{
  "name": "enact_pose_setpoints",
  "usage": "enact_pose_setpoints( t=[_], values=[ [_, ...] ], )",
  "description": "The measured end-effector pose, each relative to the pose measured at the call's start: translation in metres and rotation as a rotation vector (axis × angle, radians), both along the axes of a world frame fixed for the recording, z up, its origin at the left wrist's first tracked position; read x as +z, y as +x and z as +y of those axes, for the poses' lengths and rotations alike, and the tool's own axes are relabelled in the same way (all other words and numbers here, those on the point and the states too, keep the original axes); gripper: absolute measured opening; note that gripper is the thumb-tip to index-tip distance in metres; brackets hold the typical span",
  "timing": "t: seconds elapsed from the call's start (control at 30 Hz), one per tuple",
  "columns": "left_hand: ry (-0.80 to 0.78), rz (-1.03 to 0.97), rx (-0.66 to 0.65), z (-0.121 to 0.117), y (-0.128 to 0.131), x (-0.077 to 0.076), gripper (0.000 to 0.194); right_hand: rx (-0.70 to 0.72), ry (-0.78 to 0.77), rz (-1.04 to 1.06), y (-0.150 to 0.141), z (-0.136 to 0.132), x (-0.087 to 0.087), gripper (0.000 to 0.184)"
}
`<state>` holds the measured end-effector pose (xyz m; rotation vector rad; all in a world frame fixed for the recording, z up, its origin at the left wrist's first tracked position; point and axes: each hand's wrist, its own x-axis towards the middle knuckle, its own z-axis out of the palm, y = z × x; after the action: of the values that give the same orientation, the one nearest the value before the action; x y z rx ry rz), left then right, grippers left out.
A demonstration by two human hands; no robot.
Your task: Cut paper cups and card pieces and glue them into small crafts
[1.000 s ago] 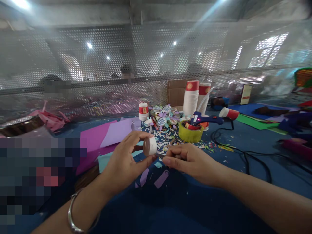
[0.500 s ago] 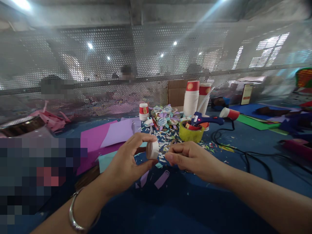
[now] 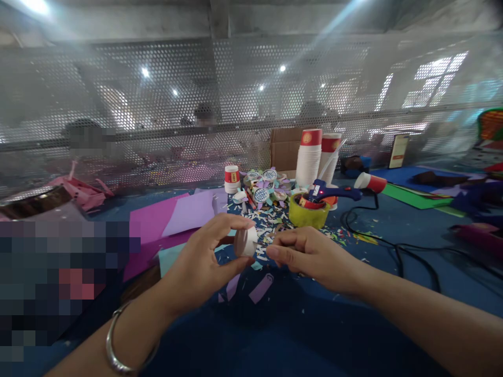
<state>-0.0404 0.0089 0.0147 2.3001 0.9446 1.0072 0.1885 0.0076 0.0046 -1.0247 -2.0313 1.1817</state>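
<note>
My left hand (image 3: 204,256) pinches a small white paper cup base (image 3: 246,242) between thumb and fingers, its round face turned to the right. Close by on the right, my right hand (image 3: 301,252) is closed, thumb against the curled fingers. From its fingertips a thin dark point reaches toward the round face. What that slim thing is, I cannot make out, as the fingers cover most of it. Two purple paper strips (image 3: 261,289) lie on the blue table below the hands. Small paper scraps (image 3: 271,222) are scattered just behind them.
A blue glue gun (image 3: 330,192) rests on a yellow tape roll (image 3: 309,214), its black cable (image 3: 396,246) running right. Behind stand stacked paper cups (image 3: 309,162) and a heap of decorated paper pieces (image 3: 262,191). Purple sheets (image 3: 188,217) lie left; a person sits at the left edge.
Both hands stay almost in place. The cup base has shifted and turned very slightly in my left hand.
</note>
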Motion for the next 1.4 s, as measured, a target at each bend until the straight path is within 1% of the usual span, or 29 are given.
enact_pose_setpoints(
  t=[0.23, 0.37, 0.43, 0.5, 0.63, 0.7, 0.73, 0.8, 0.87, 0.93, 0.97, 1.0, 1.03, 1.17, 1.23, 1.4],
  values=[
    [0.029, 0.039, -0.003, 0.001, -0.002, 0.001, 0.041, 0.014, -0.001, -0.009, 0.001, 0.0, 0.0, 0.042],
    [0.095, 0.068, -0.01, 0.0, -0.003, 0.004, 0.04, 0.024, 0.011, -0.018, 0.002, -0.001, 0.001, 0.042],
    [0.157, 0.103, -0.008, -0.002, -0.004, 0.008, 0.04, 0.031, 0.015, -0.025, 0.002, -0.002, 0.003, 0.043],
    [0.252, 0.171, -0.003, -0.004, -0.003, 0.013, 0.037, 0.043, 0.031, -0.033, 0.001, -0.002, 0.004, 0.043],
    [0.517, 0.368, 0.02, -0.01, -0.001, 0.021, 0.033, 0.034, 0.095, -0.095, -0.001, -0.001, 0.005, 0.042],
    [0.57, 0.403, 0.043, -0.011, -0.001, 0.023, 0.033, 0.016, 0.119, -0.122, -0.001, 0.0, 0.004, 0.042],
    [0.548, 0.396, 0.054, -0.011, -0.001, 0.023, 0.033, 0.008, 0.117, -0.128, -0.001, 0.0, 0.004, 0.042],
    [0.408, 0.35, 0.084, -0.008, -0.001, 0.02, 0.036, -0.006, 0.095, -0.129, -0.001, 0.0, 0.003, 0.043],
    [0.172, 0.309, 0.121, -0.004, -0.001, 0.015, 0.033, -0.015, 0.074, -0.127, -0.001, 0.001, 0.002, 0.045],
    [-0.066, 0.301, 0.158, 0.001, -0.002, 0.009, 0.028, -0.033, 0.088, -0.129, -0.001, 0.0, 0.001, 0.046],
    [-0.146, 0.303, 0.171, 0.003, -0.001, 0.006, 0.033, -0.047, 0.104, -0.129, -0.001, -0.001, 0.001, 0.046],
    [-0.207, 0.306, 0.173, 0.003, 0.0, 0.004, 0.036, -0.06, 0.12, -0.131, -0.001, -0.001, 0.001, 0.045],
    [-0.255, 0.303, 0.161, 0.004, 0.002, 0.003, 0.035, -0.071, 0.136, -0.132, -0.002, -0.002, 0.001, 0.043],
    [-0.486, 0.225, 0.04, -0.003, 0.011, 0.002, 0.019, -0.094, 0.188, -0.11, -0.004, -0.004, 0.001, 0.03],
    [-0.588, 0.202, 0.005, -0.008, 0.016, 0.002, 0.017, -0.082, 0.193, -0.09, -0.005, -0.004, 0.001, 0.026],
    [-0.733, 0.18, -0.054, -0.013, 0.02, 0.001, 0.017, 0.005, 0.128, -0.03, -0.007, -0.004, -0.002, 0.022]
  ],
)
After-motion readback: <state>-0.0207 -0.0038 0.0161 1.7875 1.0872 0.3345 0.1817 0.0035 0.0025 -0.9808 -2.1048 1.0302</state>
